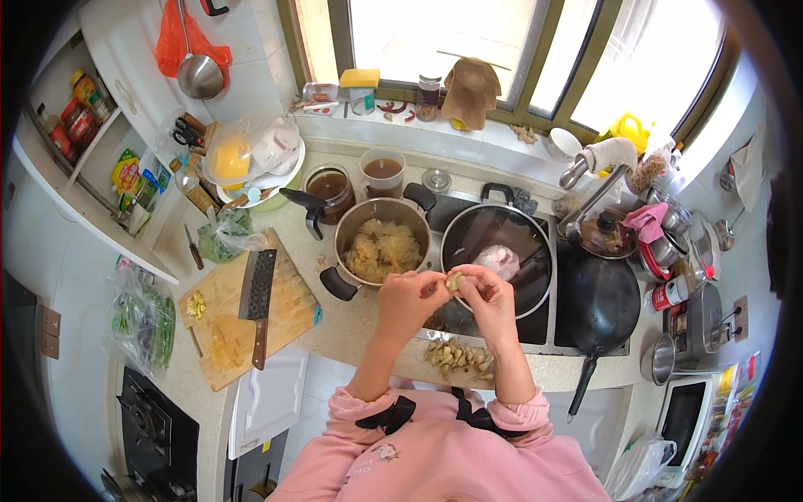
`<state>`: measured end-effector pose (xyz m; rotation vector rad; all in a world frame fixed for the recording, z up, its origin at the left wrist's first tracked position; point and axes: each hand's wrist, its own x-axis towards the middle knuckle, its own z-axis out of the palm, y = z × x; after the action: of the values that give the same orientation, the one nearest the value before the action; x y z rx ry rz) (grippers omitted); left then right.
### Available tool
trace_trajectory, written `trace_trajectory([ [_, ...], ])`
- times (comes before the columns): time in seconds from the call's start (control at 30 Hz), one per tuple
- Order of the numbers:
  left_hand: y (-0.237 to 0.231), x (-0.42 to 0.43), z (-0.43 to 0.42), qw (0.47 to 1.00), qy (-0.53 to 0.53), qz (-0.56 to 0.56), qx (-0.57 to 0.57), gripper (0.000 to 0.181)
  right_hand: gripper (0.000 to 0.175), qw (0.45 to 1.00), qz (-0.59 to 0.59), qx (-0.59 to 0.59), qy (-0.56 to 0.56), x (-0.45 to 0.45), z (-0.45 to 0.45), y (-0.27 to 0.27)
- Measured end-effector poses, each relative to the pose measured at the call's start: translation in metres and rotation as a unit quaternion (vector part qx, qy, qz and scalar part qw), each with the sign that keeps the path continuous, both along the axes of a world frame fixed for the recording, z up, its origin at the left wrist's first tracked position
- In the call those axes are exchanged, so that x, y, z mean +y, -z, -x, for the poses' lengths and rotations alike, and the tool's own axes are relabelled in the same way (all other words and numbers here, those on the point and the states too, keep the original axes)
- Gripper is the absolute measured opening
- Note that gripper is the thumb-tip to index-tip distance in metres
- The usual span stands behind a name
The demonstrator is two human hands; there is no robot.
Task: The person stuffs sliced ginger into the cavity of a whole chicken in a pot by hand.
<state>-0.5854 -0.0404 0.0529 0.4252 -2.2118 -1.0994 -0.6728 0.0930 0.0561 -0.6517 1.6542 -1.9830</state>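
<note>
Between my two hands, over the gap between the pots, is a small pale piece that looks like a garlic clove (455,281). My right hand (486,292) pinches it between thumb and fingertips. My left hand (414,300) meets it from the other side, its fingers pinched at the clove's edge. Below them, a heap of unpeeled garlic cloves (459,360) lies on the counter's front edge. Behind my left hand stands a pot (384,241) of pale, translucent, ruffled food. Behind my right hand, a black pan (464,232) holds a whitish-pink lump (497,261).
At left, a cleaver (256,295) lies on a wooden cutting board (292,314) beside chopped yellowish bits (196,305). A small knife (193,248) and bagged greens (226,235) lie behind it. A wok (597,301) is at right, its handle over the front edge. Containers of brown liquid (383,169) stand behind the pot.
</note>
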Motion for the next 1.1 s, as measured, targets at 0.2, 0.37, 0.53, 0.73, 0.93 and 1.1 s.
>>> trace_trajectory([
  [0.2, -0.012, 0.001, -0.004, 0.999, -0.011, 0.004, -0.039, 0.013, 0.021, 0.999, 0.019, -0.046, 0.017, 0.0, 0.0, 0.0],
  [0.37, -0.014, 0.004, -0.003, 0.998, -0.029, 0.051, 0.004, 0.008, 0.02, 0.999, 0.015, -0.025, 0.025, -0.001, 0.0, 0.004],
  [0.53, -0.015, 0.007, -0.002, 0.997, -0.034, 0.072, -0.009, 0.009, 0.019, 1.0, 0.01, -0.001, 0.016, 0.0, -0.002, 0.004],
  [0.73, -0.011, 0.01, 0.0, 0.997, -0.039, 0.066, -0.027, 0.013, 0.019, 0.999, 0.023, -0.03, -0.008, 0.002, -0.005, 0.002],
  [0.93, 0.003, 0.001, 0.0, 0.996, -0.058, 0.051, -0.052, 0.013, 0.021, 0.991, 0.066, -0.116, 0.016, 0.007, -0.001, -0.006],
  [1.1, 0.008, 0.002, 0.001, 0.99, -0.046, 0.1, -0.088, 0.013, 0.028, 0.973, 0.136, -0.187, -0.002, 0.01, 0.002, -0.005],
])
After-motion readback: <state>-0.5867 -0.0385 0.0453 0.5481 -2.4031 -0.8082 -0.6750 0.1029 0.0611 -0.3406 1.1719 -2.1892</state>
